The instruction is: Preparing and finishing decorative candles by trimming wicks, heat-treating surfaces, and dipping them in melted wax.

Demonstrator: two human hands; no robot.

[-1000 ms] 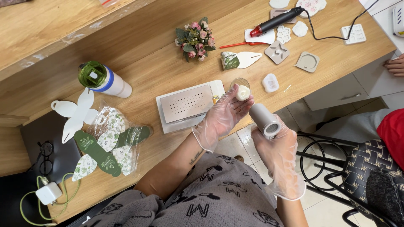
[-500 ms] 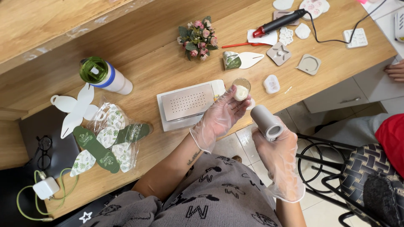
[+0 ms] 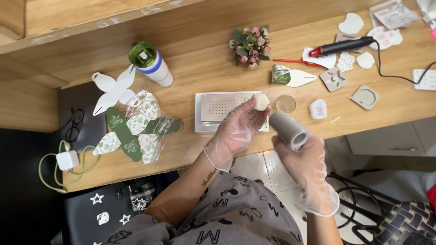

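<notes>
While both hands wear clear gloves, the left hand [image 3: 236,131] pinches a small pale ball [image 3: 260,101] above the white perforated tray [image 3: 218,109]. Right hand [image 3: 305,161] is closed around a grey cylinder [image 3: 289,130], just beside the ball, over the wooden desk's [image 3: 218,72] front edge.

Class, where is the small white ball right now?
In the head view, the small white ball sits in the left hand's fingertips, above the white perforated tray.

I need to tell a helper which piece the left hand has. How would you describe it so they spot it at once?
Start at the wooden table and find the white perforated box near its front edge. At its right end, the gloved left hand pinches a small cream ball. The right hand holds a grey tube, unlike that round ball.
</notes>
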